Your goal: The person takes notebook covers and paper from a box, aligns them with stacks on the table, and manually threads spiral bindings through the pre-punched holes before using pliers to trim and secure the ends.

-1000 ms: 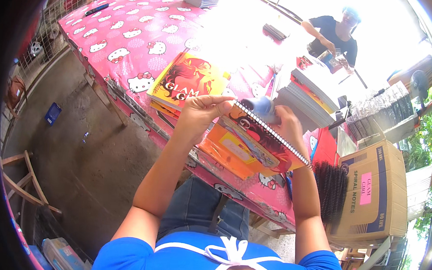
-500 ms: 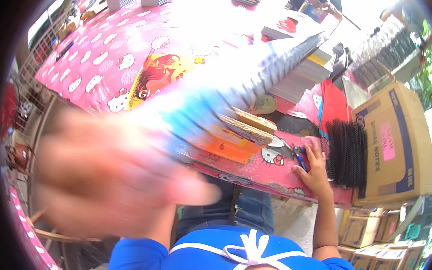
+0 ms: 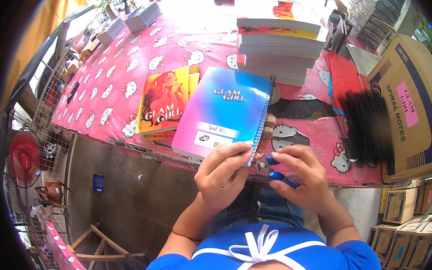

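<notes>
Spiral notebook (image 3: 224,108), pink and blue, is tilted over the near edge of the table (image 3: 114,107), where from afar I see the left hand (image 3: 222,177) pinching its low corner by the coil (image 3: 262,123), probably for steadiness beside the blue-handled pliers (image 3: 283,178) the right hand (image 3: 305,178) grips.

- Wears a bright blue top (image 3: 317,262), short-sleeved left and right
- Has white trim (image 3: 298,250) and a white bow (image 3: 257,256) tied in front
- Wears blue denim jeans (image 3: 285,212)
</notes>
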`<act>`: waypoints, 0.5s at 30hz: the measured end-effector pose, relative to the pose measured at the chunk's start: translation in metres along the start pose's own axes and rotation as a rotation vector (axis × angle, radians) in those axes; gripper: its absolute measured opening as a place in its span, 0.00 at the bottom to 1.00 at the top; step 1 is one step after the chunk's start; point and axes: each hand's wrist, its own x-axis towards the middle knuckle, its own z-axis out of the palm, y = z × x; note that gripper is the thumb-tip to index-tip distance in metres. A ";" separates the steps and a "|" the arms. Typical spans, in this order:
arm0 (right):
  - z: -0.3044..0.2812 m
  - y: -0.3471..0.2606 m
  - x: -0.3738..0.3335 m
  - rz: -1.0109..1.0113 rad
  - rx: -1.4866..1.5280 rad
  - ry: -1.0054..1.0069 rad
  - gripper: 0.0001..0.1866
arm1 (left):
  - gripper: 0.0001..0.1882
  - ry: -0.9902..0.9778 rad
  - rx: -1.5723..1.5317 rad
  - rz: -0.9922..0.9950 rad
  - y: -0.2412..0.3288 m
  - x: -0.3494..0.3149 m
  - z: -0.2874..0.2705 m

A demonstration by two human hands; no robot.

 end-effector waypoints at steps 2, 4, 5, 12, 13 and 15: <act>-0.004 0.005 0.001 0.307 0.423 -0.208 0.20 | 0.12 -0.008 0.043 0.062 -0.001 -0.001 -0.003; 0.001 0.023 -0.005 0.686 1.118 -0.435 0.19 | 0.12 0.032 0.025 0.110 -0.003 -0.002 -0.002; 0.005 0.025 -0.005 0.740 1.268 -0.448 0.19 | 0.12 0.028 0.026 0.123 -0.006 -0.002 -0.003; -0.001 0.035 -0.016 0.451 0.347 0.027 0.21 | 0.08 0.662 0.124 0.068 -0.048 0.043 -0.046; -0.013 0.051 -0.018 0.441 0.031 0.052 0.23 | 0.06 0.776 0.227 -0.044 -0.041 0.062 -0.066; -0.025 0.088 -0.042 0.421 -0.280 0.009 0.26 | 0.07 0.994 0.253 0.205 -0.060 0.093 -0.113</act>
